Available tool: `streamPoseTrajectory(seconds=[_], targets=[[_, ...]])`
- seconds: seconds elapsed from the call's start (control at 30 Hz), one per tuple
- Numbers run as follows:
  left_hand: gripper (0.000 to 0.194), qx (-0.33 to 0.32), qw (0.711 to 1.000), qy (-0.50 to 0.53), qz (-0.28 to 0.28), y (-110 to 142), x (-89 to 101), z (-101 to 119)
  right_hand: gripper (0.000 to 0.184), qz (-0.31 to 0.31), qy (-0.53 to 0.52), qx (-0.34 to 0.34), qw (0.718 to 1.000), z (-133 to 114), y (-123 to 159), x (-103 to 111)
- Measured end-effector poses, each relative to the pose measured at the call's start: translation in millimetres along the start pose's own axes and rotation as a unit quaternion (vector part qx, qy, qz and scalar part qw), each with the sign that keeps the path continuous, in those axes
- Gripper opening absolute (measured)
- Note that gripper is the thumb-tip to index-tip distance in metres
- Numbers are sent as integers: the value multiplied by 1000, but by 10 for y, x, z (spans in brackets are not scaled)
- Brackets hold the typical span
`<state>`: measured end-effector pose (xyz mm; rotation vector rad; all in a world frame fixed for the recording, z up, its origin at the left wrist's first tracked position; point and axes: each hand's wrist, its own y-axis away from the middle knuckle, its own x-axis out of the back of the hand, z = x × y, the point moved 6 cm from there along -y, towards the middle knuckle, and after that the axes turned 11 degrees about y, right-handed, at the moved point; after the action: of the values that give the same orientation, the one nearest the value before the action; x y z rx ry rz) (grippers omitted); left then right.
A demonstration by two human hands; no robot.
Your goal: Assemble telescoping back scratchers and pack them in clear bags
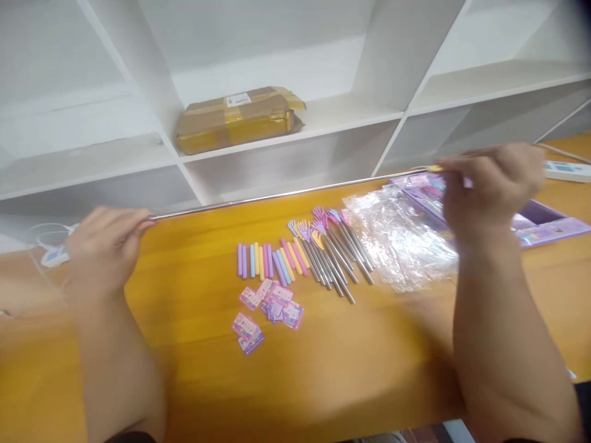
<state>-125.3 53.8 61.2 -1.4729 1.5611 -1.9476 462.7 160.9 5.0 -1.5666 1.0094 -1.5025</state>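
Note:
A long, thin metal rod (286, 195), which looks like a back scratcher's telescopic handle pulled out, stretches above the table between my hands. My left hand (108, 246) pinches its left end. At the other end my right hand (492, 178) is closed round it, with a yellow bit showing by the fingertips. Below the rod lie several back scratchers (335, 252) with metal handles and pastel claw heads. Left of them is a row of pastel tubes (272, 261), apparently grips. Small printed cards (277, 301) are scattered in front of those.
Clear plastic bags (401, 240) lie crumpled on the right of the wooden table (194, 357), beside an open purple box (549, 231). A taped brown parcel (237, 123) rests in the white shelving (351, 120) behind. Power strips (567, 171) sit at both sides.

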Motion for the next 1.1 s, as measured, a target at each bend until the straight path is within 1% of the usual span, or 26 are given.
streamPoseTrajectory(seconds=[0.03, 0.07, 0.13, 0.2, 0.27, 0.4, 0.5, 0.57, 0.63, 0.7, 0.77, 0.87, 0.93, 0.97, 1.03, 1.1], targets=[[7, 12, 1000, 0, 1, 32, 41, -95, 29, -11, 34, -41, 999, 193, -32, -88], [6, 20, 1000, -1, 4, 56, 70, -147, 30, -32, 50, -60, 996, 312, -45, -160], [8, 29, 1000, -6, -3, 76, 79, -158, 27, -59, 46, -58, 995, 386, -36, -218], [10, 42, 999, -21, -3, 67, 81, -118, 19, -65, 17, -32, 997, 335, -24, -177], [13, 64, 997, -35, 4, 51, 104, -86, 13, -55, -4, -21, 998, 272, -50, -82], [13, 94, 994, -46, 26, 19, 196, -60, 11, -27, -16, -35, 999, 191, -237, 130], [11, 102, 991, -56, 63, -10, 294, -42, 12, 12, -36, -33, 999, 104, -370, 283], [13, 103, 989, -61, 86, -18, 363, -22, 12, 42, -57, -42, 997, 55, -399, 356], [14, 104, 988, -68, 91, -9, 423, -6, 14, 52, -88, -38, 994, 4, -389, 370], [11, 112, 987, -73, 88, 18, 478, -11, 17, 55, -122, -23, 991, -32, -366, 352], [8, 115, 987, -70, 83, 51, 520, -30, 18, 42, -147, -3, 988, -50, -352, 308], [8, 92, 990, -74, 83, 93, 554, -59, 17, 33, -152, 4, 988, -26, -348, 267], [9, 67, 991, -82, 85, 111, 556, -78, 14, 45, -158, 5, 986, -12, -342, 283], [10, 59, 990, -87, 95, 120, 565, -89, 12, 52, -168, 4, 984, -11, -334, 299], [12, 54, 988, -91, 111, 135, 582, -117, 7, 45, -198, 10, 979, -34, -313, 313], [13, 55, 987, -95, 114, 144, 595, -145, 7, 30, -220, 13, 975, -68, -288, 313]])
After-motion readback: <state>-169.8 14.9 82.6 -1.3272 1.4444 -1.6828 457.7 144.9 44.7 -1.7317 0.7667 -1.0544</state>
